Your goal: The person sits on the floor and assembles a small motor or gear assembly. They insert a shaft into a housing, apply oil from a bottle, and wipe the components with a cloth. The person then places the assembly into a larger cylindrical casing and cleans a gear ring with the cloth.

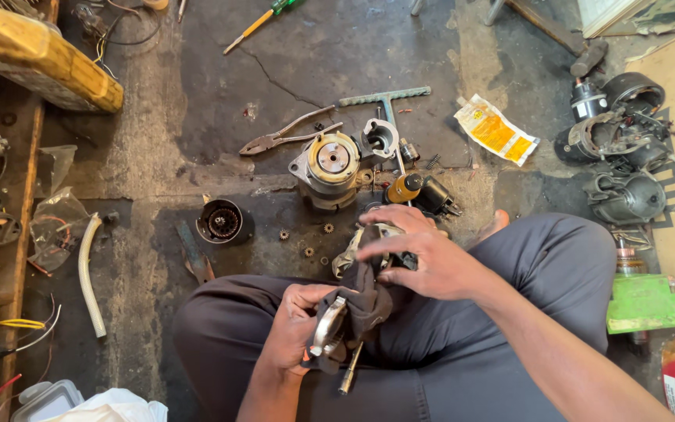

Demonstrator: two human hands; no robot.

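I sit cross-legged on a stained concrete floor. My left hand [297, 324] grips a metal motor part [328, 324] with a thin shaft sticking down, wrapped partly in a dark rag [367, 301]. My right hand [416, 252] rests on the upper end of the rag, fingers spread toward the left. Just beyond my hands stand a round metal motor housing [328, 166] and a small cylinder with an orange band [405, 187]. Small gears [308, 252] lie scattered on the floor in front of my knees.
Pliers [279, 141], a T-handled wrench [384, 98] and a black round casing [223, 222] lie ahead. A yellow packet [496, 129] and several dark motor assemblies [619, 148] sit to the right. A white hose [87, 273] and a wooden shelf [1, 234] are on the left.
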